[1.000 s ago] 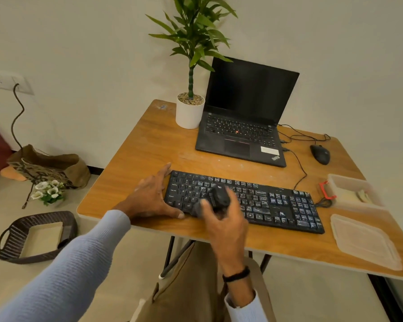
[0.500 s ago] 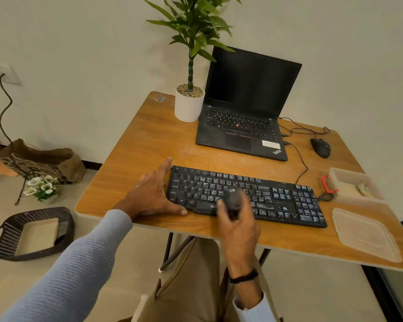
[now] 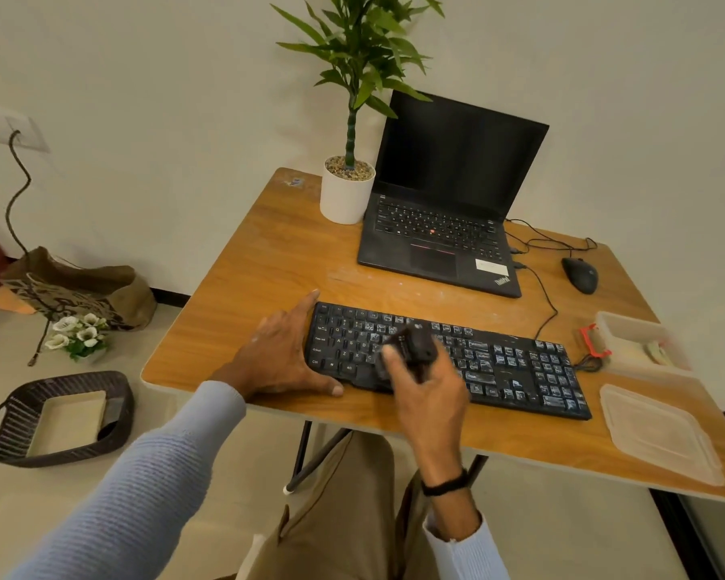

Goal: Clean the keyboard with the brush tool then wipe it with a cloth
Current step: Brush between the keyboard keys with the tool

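A person's left hand (image 3: 283,357) lies flat on the wooden table (image 3: 268,261), fingers straight, against the left end of a black keyboard (image 3: 499,366). The right hand (image 3: 427,395) grips a dark, blurred brush (image 3: 411,347) over the keys. Behind stand a laptop (image 3: 448,203), a potted plant (image 3: 348,177) and a mouse (image 3: 580,275).

Cream wall (image 3: 164,98), pale floor (image 3: 1,341), perhaps tiled, wooden table (image 3: 268,261).

Your left hand (image 3: 283,357) lies flat, fingers toward 1 o'clock; your right hand (image 3: 427,395), at its 3 o'clock, grips the brush tool (image 3: 411,347).
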